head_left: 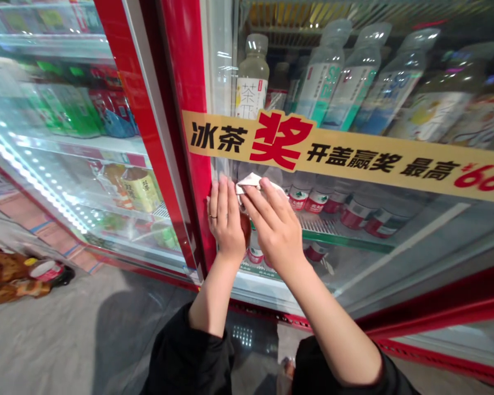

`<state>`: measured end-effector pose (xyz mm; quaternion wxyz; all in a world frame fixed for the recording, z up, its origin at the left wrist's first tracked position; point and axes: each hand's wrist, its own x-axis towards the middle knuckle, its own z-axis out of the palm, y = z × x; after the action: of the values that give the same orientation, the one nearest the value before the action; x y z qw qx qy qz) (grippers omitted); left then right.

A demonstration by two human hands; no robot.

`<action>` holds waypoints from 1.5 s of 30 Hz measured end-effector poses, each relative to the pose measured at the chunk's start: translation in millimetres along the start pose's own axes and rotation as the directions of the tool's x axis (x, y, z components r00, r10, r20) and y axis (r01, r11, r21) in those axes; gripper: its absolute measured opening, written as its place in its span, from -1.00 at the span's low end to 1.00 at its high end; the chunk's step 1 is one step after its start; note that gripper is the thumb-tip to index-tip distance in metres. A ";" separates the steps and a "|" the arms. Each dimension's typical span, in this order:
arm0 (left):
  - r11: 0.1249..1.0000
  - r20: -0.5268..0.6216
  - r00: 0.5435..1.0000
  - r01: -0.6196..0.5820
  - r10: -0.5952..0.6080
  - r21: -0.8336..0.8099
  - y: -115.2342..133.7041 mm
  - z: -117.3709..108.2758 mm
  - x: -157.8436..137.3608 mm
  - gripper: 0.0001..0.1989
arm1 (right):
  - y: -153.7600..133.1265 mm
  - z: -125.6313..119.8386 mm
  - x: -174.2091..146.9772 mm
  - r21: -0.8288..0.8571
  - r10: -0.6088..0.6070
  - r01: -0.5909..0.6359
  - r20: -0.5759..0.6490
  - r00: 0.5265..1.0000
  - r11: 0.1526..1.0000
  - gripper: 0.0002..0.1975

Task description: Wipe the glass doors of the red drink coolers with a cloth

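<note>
My left hand (226, 216) lies flat with straight fingers on the left edge of a glass cooler door (346, 263), by its red frame (189, 82). A ring is on one finger. Right beside it, my right hand (278, 222) presses a crumpled white cloth (249, 181) against the glass, its fingers over the cloth. Part of the cloth is hidden under those fingers. Just above both hands, a yellow sticker strip (354, 153) with black and red characters runs across the door.
Behind the glass stand several drink bottles (319, 82) and red-labelled water bottles (316, 200). To the left, a second lit cooler (66, 142) holds packaged drinks. Brown bundled items (8, 274) lie on the grey floor (57, 340) at the lower left.
</note>
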<state>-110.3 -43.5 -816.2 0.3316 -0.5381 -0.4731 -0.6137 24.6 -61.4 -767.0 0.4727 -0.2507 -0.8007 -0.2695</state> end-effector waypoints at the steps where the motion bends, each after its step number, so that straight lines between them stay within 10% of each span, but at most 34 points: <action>1: 1.000 -0.012 1.000 0.006 -0.006 -0.002 2.0 0.7 0.6 -0.43 | -0.2 -0.6 3.3 -0.005 -0.023 0.023 0.017 1.000 1.000 -0.47; 14: 1.000 0.041 0.999 0.022 -0.022 -0.014 3.2 -0.3 1.5 -0.39 | 6.9 -12.8 -1.1 -0.025 0.036 -0.038 -0.070 0.997 0.999 -0.45; 21: 0.967 0.062 0.965 -0.255 0.254 0.009 12.4 -5.5 8.6 -0.29 | 18.3 -21.4 1.7 -0.105 0.071 -0.085 -0.130 0.989 0.991 -0.46; 45: 0.960 0.058 0.960 -0.268 0.273 -0.084 62.6 13.9 6.3 -0.29 | 41.3 -42.2 -28.5 -0.131 0.081 -0.096 -0.116 0.990 0.987 -0.44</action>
<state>-49.4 -50.7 -796.4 0.3752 -0.6309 -0.3827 -0.5611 90.0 -63.7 -767.2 0.5094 -0.3024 -0.7412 -0.3156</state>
